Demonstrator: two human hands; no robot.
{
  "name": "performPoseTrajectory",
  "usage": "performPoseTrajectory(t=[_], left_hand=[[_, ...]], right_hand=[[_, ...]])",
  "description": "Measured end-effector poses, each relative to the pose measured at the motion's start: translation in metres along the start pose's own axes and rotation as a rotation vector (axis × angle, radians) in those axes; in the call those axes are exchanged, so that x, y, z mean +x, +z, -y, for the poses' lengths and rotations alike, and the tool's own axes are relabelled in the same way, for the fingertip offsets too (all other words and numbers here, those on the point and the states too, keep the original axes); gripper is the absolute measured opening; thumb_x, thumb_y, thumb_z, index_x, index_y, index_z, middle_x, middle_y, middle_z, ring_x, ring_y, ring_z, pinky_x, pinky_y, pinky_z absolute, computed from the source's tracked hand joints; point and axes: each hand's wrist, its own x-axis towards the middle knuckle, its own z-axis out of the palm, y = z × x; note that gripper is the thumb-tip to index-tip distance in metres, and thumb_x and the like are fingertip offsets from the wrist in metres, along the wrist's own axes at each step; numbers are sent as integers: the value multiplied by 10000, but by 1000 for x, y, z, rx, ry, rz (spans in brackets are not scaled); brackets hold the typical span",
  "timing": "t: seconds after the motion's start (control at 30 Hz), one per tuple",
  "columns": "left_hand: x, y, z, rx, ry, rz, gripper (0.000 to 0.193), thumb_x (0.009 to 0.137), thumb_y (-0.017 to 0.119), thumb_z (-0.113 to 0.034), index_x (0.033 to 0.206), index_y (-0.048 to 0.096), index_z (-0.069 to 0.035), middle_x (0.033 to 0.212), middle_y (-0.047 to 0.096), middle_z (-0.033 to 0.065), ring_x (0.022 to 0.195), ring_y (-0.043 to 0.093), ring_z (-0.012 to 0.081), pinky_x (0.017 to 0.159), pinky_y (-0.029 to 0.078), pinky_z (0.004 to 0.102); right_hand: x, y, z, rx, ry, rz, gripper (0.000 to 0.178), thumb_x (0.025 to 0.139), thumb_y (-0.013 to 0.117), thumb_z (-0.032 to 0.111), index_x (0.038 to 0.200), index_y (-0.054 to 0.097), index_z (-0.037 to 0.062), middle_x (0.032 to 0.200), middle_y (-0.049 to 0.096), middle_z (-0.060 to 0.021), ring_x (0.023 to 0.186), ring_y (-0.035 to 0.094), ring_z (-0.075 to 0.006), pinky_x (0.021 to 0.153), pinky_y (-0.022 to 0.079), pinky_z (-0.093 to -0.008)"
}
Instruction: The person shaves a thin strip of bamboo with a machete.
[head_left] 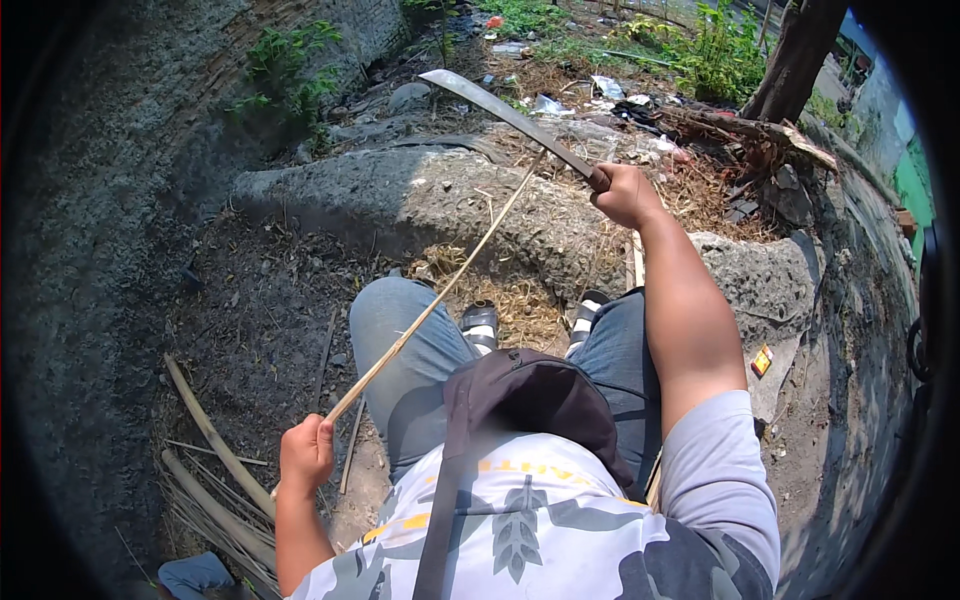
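Note:
My left hand (pixel 306 453) is closed around the thick lower end of a long, thin pale stick (pixel 399 344), perhaps split bamboo. The stick slants up and away to the right, over my left knee. In my right hand (pixel 630 196), held out ahead at arm's length, is a machete (pixel 505 115) gripped by its dark handle. Its long, slightly curved blade points to the far left. The stick's thin far end meets the blade in the picture, near the handle; whether they touch, I cannot tell.
Several bamboo pieces (pixel 213 424) lie on the ground at my left. A rough stone ledge (pixel 350 190) crosses ahead of my feet. A wall (pixel 110 230) rises at the left. Beyond the ledge are litter, plants and a tree trunk (pixel 797 60). A small packet (pixel 762 361) lies right.

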Motion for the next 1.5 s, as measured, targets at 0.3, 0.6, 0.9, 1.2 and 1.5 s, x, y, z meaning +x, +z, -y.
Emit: performPoseTrajectory(t=[0.3,0.6,0.9,1.2,1.5], left_hand=[[-4,9,0,94,-21,2,485,1079,512,-395,765,524,-25,626,518,209,569,525,422,547,419,461],[13,20,-14,48,6,-56,491,1082,509,-400,767,535,-24,610,504,191,551,526,391,538,414,446],[-19,-8,34,-17,-38,-72,556,1097,480,-456,740,490,-29,565,433,97,529,437,192,517,377,372],[14,19,-11,101,10,-123,530,1092,477,-464,811,568,-25,643,557,184,592,585,386,569,454,449],[67,40,-71,117,75,-185,463,1079,528,-433,857,593,-32,701,614,213,660,614,455,591,477,488]], right_hand=[[-4,5,9,-61,-31,-36,265,792,674,167,1040,741,104,957,751,-175,911,715,-371,819,550,-459],[-13,23,37,116,-194,224,200,767,727,150,948,678,77,779,693,-119,722,663,-268,692,528,-398],[26,19,-70,508,522,-289,194,753,715,209,858,721,47,743,701,-91,683,681,-194,639,525,-384],[18,11,-77,967,554,-381,149,842,709,181,761,648,73,690,599,-18,536,525,-116,534,442,-297],[11,5,-44,536,59,-191,117,829,686,147,886,685,45,716,650,-46,658,598,-160,636,480,-353]])
